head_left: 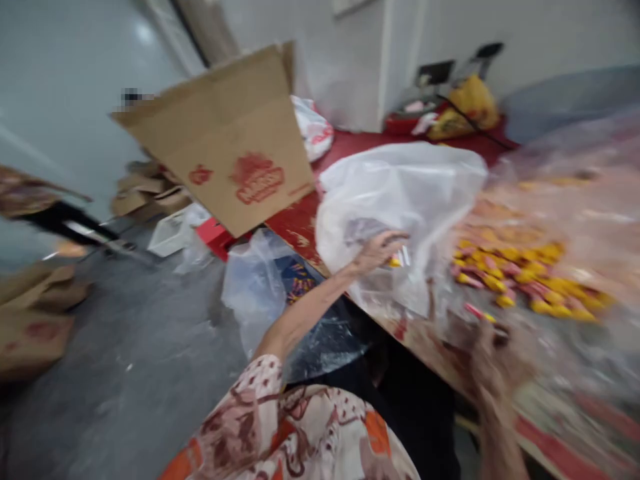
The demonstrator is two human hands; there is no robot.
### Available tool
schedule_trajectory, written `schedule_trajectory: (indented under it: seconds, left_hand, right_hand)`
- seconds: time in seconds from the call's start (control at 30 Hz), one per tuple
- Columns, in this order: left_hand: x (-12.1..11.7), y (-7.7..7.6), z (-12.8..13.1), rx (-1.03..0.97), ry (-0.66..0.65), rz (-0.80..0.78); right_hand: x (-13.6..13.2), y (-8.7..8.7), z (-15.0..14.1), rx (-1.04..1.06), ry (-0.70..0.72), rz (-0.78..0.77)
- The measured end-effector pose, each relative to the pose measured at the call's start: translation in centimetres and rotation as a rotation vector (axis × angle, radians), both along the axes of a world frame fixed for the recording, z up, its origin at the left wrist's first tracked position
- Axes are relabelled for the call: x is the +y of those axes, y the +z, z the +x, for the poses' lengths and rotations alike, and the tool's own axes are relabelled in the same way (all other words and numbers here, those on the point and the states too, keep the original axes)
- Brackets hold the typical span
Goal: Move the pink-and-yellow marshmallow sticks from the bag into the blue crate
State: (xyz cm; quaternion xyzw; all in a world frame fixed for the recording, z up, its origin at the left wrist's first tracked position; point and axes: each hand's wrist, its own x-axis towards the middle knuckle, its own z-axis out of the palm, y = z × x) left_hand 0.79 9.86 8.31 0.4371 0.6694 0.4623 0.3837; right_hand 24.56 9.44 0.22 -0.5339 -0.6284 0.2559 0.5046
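Observation:
My left hand (pixel 381 251) reaches over a large white translucent plastic bag (pixel 430 173), its fingers curled around small yellow-and-white pieces (pixel 397 260). Blur hides their exact kind. Close to the table's front edge, my right hand (pixel 493 353) is smeared by motion. A small red-and-yellow piece (pixel 479 312) shows at its fingertips and seems pinched there. Beyond it, a pile of small pink pieces with yellow ends (pixel 525 267) lies on clear plastic sheeting (pixel 590 347).
A printed cardboard box (pixel 215 127) stands tilted at the table's left end. Below hangs an open clear bag (pixel 250 287) with dark blue contents. A yellow bag (pixel 467 107) sits at the back. On the floor are a white crate (pixel 167 237) and cartons (pixel 35 327). Another person (pixel 55 207) stands left.

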Motion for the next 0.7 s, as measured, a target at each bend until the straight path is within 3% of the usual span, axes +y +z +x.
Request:
schedule_trajectory:
  seconds: [0.07,0.2,0.3,0.4,0.53,0.7]
  left_hand:
    - [-0.7,-0.7,1.3,-0.116,-0.038,0.011]
    - [-1.0,-2.8,4.4,-0.320,-0.122,-0.019]
    - [-1.3,-4.0,6.0,-0.288,-0.219,-0.047]
    - [-1.6,-4.8,6.3,-0.041,-0.331,-0.029]
    - [-1.9,-5.8,7.0,0.438,-0.544,0.129]
    - [-1.5,-6.8,10.0,0.826,-0.782,0.204]
  right_hand:
    - [-1.6,-0.3,1.6,0.065,-0.182,-0.097]
    - [-2.3,-0.4,-0.1,0.363,-0.072,-0.291]
    - [-2.3,-0.8,-1.0,0.419,-0.003,-0.357]
    - [-2.7,-1.6,0.1,0.247,0.025,-0.322]
    - [-3.4,-3.0,3.3,-0.118,-0.035,-0.203]
    - [-2.9,-4.3,6.6,-0.198,-0.143,-0.202]
